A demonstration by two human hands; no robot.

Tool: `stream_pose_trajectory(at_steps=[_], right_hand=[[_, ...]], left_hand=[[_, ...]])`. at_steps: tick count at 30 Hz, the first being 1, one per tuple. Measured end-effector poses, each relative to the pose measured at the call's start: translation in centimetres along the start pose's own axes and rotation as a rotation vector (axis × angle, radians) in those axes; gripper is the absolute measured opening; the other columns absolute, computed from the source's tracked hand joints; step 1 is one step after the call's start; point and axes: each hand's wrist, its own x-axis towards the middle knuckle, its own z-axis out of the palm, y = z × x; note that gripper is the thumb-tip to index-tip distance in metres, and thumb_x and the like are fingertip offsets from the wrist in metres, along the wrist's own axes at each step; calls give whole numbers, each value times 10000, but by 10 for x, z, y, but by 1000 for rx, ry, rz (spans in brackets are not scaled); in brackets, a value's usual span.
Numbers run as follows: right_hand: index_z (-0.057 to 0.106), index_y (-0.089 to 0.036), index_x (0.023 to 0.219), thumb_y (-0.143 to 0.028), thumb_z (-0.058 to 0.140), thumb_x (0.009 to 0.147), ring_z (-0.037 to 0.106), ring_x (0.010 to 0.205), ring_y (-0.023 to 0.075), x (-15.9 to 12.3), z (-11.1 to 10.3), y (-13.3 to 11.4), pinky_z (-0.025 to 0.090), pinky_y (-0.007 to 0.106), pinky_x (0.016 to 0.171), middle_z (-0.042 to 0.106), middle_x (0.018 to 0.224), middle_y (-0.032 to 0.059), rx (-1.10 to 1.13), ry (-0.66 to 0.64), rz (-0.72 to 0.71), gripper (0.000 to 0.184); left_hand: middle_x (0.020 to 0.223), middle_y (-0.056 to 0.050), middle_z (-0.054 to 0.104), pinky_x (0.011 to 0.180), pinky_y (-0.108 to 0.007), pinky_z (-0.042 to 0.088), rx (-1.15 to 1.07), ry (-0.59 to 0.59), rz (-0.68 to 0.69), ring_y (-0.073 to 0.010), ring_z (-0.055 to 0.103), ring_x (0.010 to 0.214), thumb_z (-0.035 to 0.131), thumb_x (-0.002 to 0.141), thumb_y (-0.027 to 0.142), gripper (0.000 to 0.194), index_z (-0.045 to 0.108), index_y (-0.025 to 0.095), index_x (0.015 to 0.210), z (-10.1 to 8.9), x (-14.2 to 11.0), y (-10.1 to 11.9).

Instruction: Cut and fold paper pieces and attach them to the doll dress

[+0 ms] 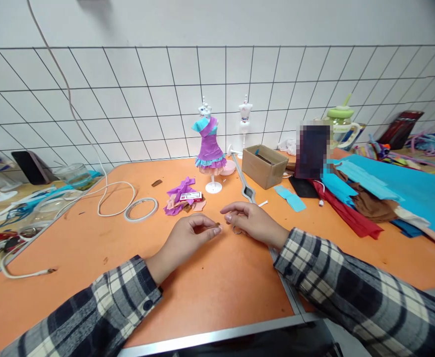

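Observation:
My left hand (193,235) is closed in a pinch on a small brown scrap (218,224), apparently fabric, at its fingertips. Just right of it, my right hand (256,223) has its fingers bent and close together. A small thin ring-shaped loop (236,230) shows beneath those fingers; the rest of whatever it belongs to is hidden. Beyond my hands, a white mini dress form (213,187) wears a purple and blue ruffled dress (210,146). Purple and peach fabric scraps (181,191) lie in a pile beside it, with a small white and red box (191,196) on top.
A roll of white tape (141,210) and a white cable (105,201) lie left. Behind are a bare mini dress form (245,124) and a cardboard box (264,173). A phone-like dark screen (313,151), folded fabrics (366,198) and a lidded jug (340,126) stand right.

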Motion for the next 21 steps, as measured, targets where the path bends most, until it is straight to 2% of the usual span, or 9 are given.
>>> stream_pose_trajectory(at_steps=[5, 8, 10, 13, 15, 18, 21], right_hand=[[703, -145, 891, -343, 664, 768, 403, 548, 75, -1, 4, -2, 327, 215, 520, 635, 775, 1, -140, 8, -73, 237], [707, -144, 835, -275, 636, 772, 427, 572, 81, -1, 4, -3, 332, 213, 544, 636, 742, -5, -175, 40, -79, 162], [711, -148, 831, -261, 629, 774, 455, 591, 87, -1, 4, -4, 345, 214, 562, 648, 747, -2, -193, 24, -69, 151], [716, -148, 815, -275, 640, 771, 507, 630, 102, -3, 6, -4, 368, 217, 581, 674, 767, 13, -215, 0, -45, 155], [717, -149, 808, -292, 649, 770, 536, 659, 113, -3, 7, -4, 382, 219, 592, 688, 776, 21, -215, 10, -41, 163], [720, -158, 811, -304, 659, 765, 562, 678, 122, -3, 10, -2, 395, 223, 605, 695, 765, 18, -207, 48, -47, 164], [721, -161, 813, -328, 668, 765, 575, 690, 125, -3, 12, -1, 408, 228, 623, 705, 784, 19, -186, 67, -48, 182]], left_hand=[[828, -54, 730, 724, -306, 518, -45, -20, -49, -189, 666, 768, 678, 780, 409, 246, 719, 167, 805, 0, 0, 1], [951, -78, 738, 805, -348, 526, -76, -13, -45, -219, 676, 884, 703, 761, 396, 300, 716, 179, 967, 1, 0, 1], [1003, -83, 732, 849, -364, 519, -73, 22, -8, -227, 670, 936, 723, 743, 380, 322, 707, 188, 1002, 1, -1, 2], [885, -66, 728, 824, -349, 511, -31, 31, 30, -210, 666, 858, 695, 759, 347, 183, 715, 178, 826, 0, -2, 5], [811, -53, 719, 780, -329, 504, -66, 6, -18, -195, 657, 795, 663, 774, 333, 167, 700, 171, 757, 0, -1, 6], [796, -43, 719, 757, -304, 486, -176, -10, -109, -183, 644, 772, 660, 771, 347, 187, 693, 164, 761, 0, -1, 7], [789, -31, 711, 766, -284, 469, -257, 6, -146, -170, 632, 773, 672, 763, 357, 197, 688, 160, 762, 2, -1, 8]])
